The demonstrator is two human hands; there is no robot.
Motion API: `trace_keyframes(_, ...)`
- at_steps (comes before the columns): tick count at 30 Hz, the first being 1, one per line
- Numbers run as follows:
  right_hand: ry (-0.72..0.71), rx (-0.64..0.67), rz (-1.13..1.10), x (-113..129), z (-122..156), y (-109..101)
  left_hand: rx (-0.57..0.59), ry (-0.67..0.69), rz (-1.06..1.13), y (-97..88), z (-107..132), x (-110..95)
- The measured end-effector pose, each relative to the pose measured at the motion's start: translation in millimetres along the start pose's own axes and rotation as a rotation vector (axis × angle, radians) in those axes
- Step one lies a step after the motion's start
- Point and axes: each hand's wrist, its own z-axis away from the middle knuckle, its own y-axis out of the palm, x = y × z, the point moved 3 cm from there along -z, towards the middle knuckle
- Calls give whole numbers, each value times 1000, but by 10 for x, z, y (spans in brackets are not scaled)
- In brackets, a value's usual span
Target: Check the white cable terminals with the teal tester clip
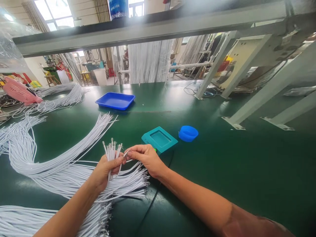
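At far left, a pink thing (21,91) stands tilted near a coil (71,95) of white wires. In front of them, on the green table (247,171), one long bundle (61,164) curves to the right, and its ends fan out below my two hands. Another bundle (24,220) lies nearer to me. Beyond the curved bundle rests a blue tray (116,98).

My left grip (103,172) is closed around a small bunch (112,149) of wires, with the metal ends pointing upward. This bunch is above the loose ends of the long bundle. The ends are not quite level, so I think it is good to hold them firmly, but not to crush them, and to leave the ends free above the fingers.

My right grip (149,159) has thumb and forefinger pinched together, with no real gap, on a small pale tip (126,153). It seems to be the end of one wire, but I cannot tell surely. It is just beside my left thumb. To do this well, I should pinch only lightly, turn the tip toward me to see it properly, and support the wire with the left thumb so that it does not bend. One wire at a time is better, I believe; otherwise the ends can tangle.

Behind my right hand lies a teal device (160,140) with a sunken top. Just beside it, to the right, is a blue cup (188,134).
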Motion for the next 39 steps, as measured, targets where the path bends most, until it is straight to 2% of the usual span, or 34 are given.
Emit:
trace_keyframes(3,-95,-168,369,34,48,-33,-42,51,-88,12,6,11)
trace_keyframes(4,-164,-214,511,48,71,-37,-57,60,-111,17,7,17)
trace_keyframes(6,-390,-254,794,80,122,-21,-74,75,-133,28,5,27)
trace_keyframes(7,-532,-232,933,92,146,0,-75,84,-134,33,3,30)
trace_keyframes(9,-795,-99,1164,90,181,49,-57,97,-129,42,-5,32)
trace_keyframes(11,-896,37,1253,81,168,52,-43,101,-114,44,-17,30)
trace_keyframes(13,-795,85,1154,99,104,3,-61,102,-91,35,-28,23)
trace_keyframes(18,-190,102,627,66,-40,-101,-96,96,-83,39,-29,-3)
trace_keyframes(20,-83,76,518,25,-34,-96,-91,89,-91,51,-24,-6)
trace_keyframes(22,-143,27,572,4,-11,-82,-87,86,-90,55,-22,-3)
trace_keyframes(24,-375,-18,799,17,25,-55,-83,75,-67,50,-27,8)
trace_keyframes(26,-656,-1,1090,32,69,-12,-81,54,-27,38,-36,21)
trace_keyframes(28,-818,46,1296,41,81,-2,-87,31,4,21,-47,31)
trace_keyframes(30,-797,55,1384,73,46,-52,-107,8,18,0,-63,41)
trace_keyframes(32,-660,72,1454,106,-11,-125,-128,-17,29,-21,-86,57)
trace_keyframes(36,-404,266,1655,95,-71,-207,-128,-84,58,-45,-151,107)
trace_keyframes(39,-386,329,1702,74,-77,-206,-90,-133,85,-39,-193,136)
